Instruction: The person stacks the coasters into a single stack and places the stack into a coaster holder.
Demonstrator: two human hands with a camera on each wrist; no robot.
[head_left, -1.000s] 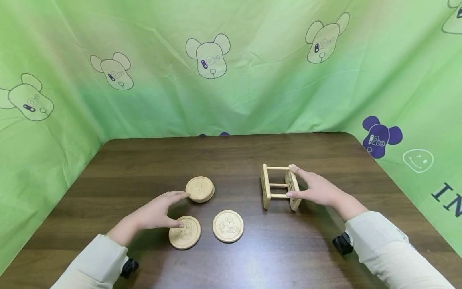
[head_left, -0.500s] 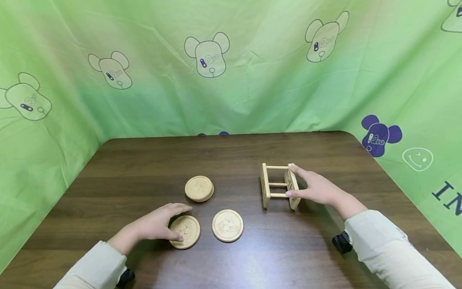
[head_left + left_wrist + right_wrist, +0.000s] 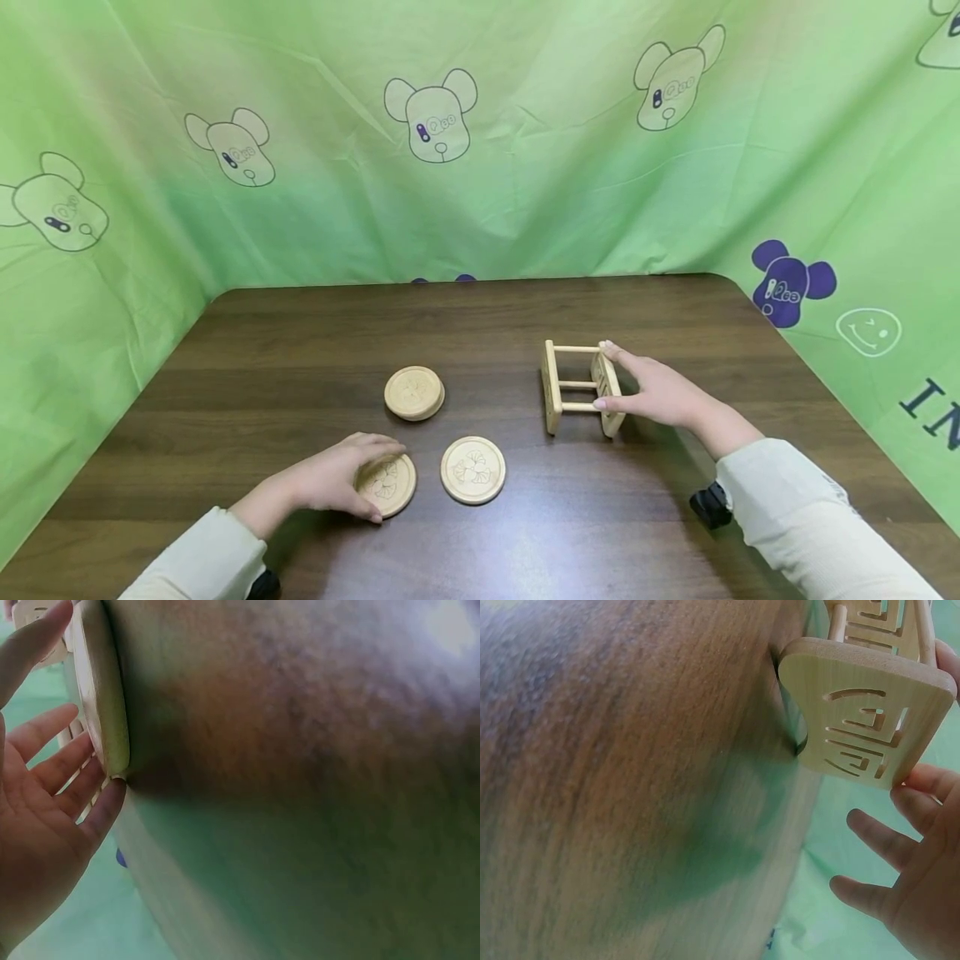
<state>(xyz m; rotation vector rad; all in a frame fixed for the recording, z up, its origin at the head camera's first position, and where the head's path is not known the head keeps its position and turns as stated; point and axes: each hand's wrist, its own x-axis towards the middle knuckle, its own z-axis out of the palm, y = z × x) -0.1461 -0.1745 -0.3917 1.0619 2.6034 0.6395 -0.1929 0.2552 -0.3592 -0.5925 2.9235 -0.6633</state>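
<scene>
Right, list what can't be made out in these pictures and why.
Head view: the left side of the nearer-left disc, hidden by the left hand.
Head view: faces beneath the top disc of the stack, which covers them.
Right wrist view: the rack's far end, cut off by the top edge.
Left wrist view: the table's grain, blurred.

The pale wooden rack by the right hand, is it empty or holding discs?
Empty: in the head view, the pale wooden rack shows bare rungs between its side panels; the round wooden discs sit outside.
</scene>
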